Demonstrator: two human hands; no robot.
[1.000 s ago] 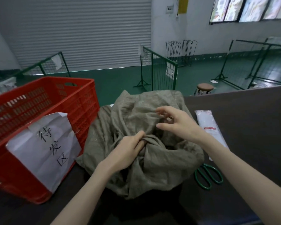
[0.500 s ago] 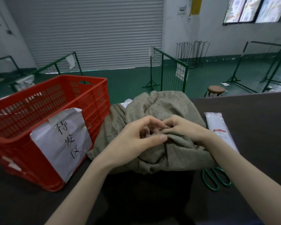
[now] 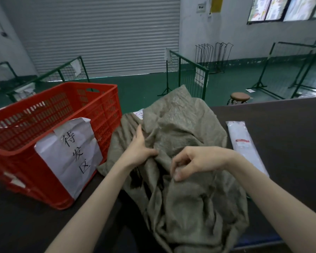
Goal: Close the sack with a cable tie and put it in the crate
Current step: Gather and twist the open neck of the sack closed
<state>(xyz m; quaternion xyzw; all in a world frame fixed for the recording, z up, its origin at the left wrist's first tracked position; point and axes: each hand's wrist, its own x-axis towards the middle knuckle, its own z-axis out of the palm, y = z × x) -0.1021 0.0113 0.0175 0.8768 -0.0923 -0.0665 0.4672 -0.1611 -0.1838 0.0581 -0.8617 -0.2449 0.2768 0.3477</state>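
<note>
- Head view: half a second ago the two hands met fingertip to fingertip over the middle of the sack. Now they are apart, and the cloth lies spread much further toward the person.
- The left hand has gone out to the sack's left side. Its fingers run straight up and slip under a fold while the thumb lies across the cloth on top, so it grasps that fold.
- The right hand sits just right of the left one, above the middle of the sack, with fingers curled downward and the thumb tip on the cloth. Blur keeps me from telling whether it pinches fabric or only touches it.
- The sack, olive-grey woven cloth, lies crumpled and untied on the dark table. One corner stands up at the back and its near part hangs over the table's front edge.
- The scissors seen earlier at the sack's right are now covered by the cloth.
- The red crate stands on the table just left of the sack, its wall touching the cloth, with a white paper label bearing handwritten characters taped to its front.
- A clear packet of cable ties lies flat on the table just right of the sack.
- Beyond the table are a green floor, green mesh barriers, a round stool and a grey roller shutter.
</note>
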